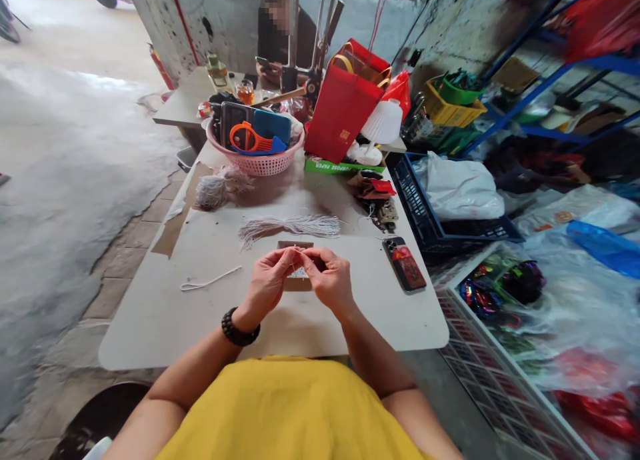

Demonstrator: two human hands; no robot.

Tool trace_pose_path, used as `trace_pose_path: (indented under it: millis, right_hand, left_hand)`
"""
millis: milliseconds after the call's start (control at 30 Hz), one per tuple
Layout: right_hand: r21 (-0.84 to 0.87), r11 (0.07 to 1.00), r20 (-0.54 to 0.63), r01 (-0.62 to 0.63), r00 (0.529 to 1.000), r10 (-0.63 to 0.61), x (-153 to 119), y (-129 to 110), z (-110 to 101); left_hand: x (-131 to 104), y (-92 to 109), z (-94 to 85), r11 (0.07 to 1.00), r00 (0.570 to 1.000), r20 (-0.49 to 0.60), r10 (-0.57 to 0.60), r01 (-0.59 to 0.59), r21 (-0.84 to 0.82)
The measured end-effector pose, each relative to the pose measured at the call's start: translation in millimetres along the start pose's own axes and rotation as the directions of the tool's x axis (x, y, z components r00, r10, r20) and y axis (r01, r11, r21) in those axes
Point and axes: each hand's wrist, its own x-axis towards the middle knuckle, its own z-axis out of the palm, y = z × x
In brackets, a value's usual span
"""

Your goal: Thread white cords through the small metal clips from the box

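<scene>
My left hand (269,279) and my right hand (330,277) meet over a small brown box (299,285) near the middle of the white table. The fingers of both are pinched together. A thin pale strand shows between the fingertips, too small to make out fully. Whitish bits lie in the box, partly hidden by the hands. Just beyond the hands lies a bundle of white cords (290,227). One looped white cord (210,280) rests on the table to the left. A dark bracelet circles my left wrist.
On the table (150,320) are a phone (404,265) at right, a grey string bundle (216,190), a pink basket (260,163) and a red bag (345,103). A person (273,30) sits beyond. Crates (430,213) stand at right.
</scene>
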Motion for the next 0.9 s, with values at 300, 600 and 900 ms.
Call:
trace_pose_path:
  millis: [300,600,900]
  right_hand:
    - [-0.047,0.999,0.019,0.027,0.999,-0.027,-1,-5,3]
    - [-0.155,0.980,0.101,0.122,0.989,-0.107,0,-5,3]
    - [-0.611,0.634,0.244,0.474,0.875,-0.418,2,-13,-21]
  left_hand:
    - [-4,-1,1.1,0.999,1.000,-0.008,0.007,-0.006,0.047]
    - [-3,-4,-2.3,0.998,1.000,0.017,0.005,-0.006,0.068]
    - [-4,12,-4.1,0.968,0.996,0.059,0.071,-0.083,0.237]
